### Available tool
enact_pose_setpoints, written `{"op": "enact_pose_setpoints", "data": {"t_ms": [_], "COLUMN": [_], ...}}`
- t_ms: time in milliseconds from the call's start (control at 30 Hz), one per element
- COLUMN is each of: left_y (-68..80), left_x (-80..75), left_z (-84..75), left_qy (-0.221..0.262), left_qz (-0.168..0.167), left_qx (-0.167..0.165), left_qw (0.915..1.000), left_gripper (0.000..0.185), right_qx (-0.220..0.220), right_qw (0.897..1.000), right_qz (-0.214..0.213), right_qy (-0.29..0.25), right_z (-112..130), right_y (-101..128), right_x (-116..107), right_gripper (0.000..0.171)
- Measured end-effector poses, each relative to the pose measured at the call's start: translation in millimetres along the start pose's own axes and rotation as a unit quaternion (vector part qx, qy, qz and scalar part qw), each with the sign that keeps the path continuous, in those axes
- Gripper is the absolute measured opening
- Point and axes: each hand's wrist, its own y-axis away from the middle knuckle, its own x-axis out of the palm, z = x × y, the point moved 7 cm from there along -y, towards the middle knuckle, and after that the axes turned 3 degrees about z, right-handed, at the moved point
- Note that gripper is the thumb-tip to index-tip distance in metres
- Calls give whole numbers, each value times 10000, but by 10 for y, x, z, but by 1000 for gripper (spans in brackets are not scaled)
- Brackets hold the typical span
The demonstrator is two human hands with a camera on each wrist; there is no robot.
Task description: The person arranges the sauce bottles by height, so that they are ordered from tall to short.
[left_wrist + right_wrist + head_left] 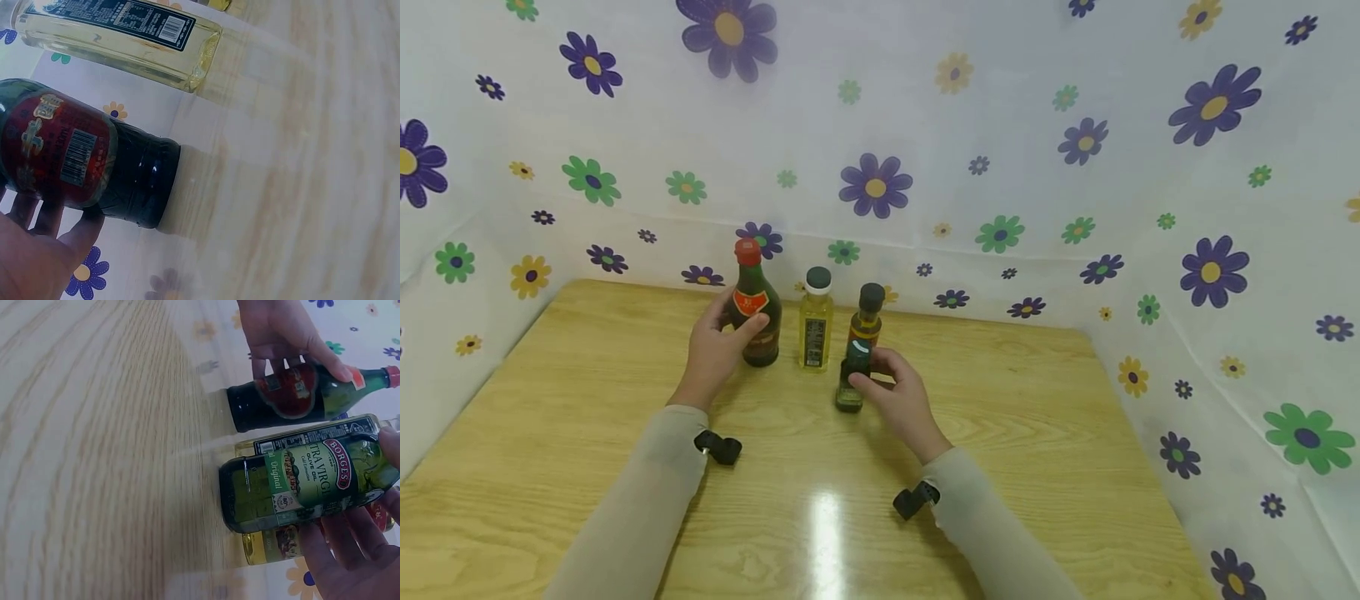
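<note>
Left hand (pixel 718 350) has fingers (pixel 28 209) curled round the dark red-capped bottle (pixel 755 308), upright on the table (pixel 1037 433). Right hand (pixel 902 400) pinches the small green olive oil bottle (pixel 851 379), base seemingly on the table. Beyond its fingertips: yellow oil bottle (pixel 816 321), black-capped bottle (pixel 867 317). Both gripped, neither looks lifted; any moving remains.

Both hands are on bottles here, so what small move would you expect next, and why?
Probably the right hand slides the small green olive oil bottle a little toward the row. It grips that bottle, which stands in front of the black-capped bottle, out of line with the yellow oil bottle and the dark red-capped bottle that the left hand holds.
</note>
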Motion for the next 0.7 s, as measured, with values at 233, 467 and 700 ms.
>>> {"op": "enact_pose_setpoints", "data": {"t_ms": [233, 467, 700], "left_y": [-64, -53, -28], "left_x": [-24, -6, 12], "left_z": [79, 70, 80], "left_qy": [-117, -55, -30], "left_qz": [-57, 11, -28], "left_qx": [57, 46, 11], "left_qw": [9999, 10000, 10000], "left_gripper": [67, 67, 67], "right_qx": [144, 238, 37], "right_qw": [9999, 9995, 9996], "right_qz": [43, -91, -265], "right_qy": [47, 170, 101], "right_z": [13, -190, -348], "right_y": [-35, -84, -95], "right_x": [-3, -29, -25], "right_gripper": [39, 39, 41]}}
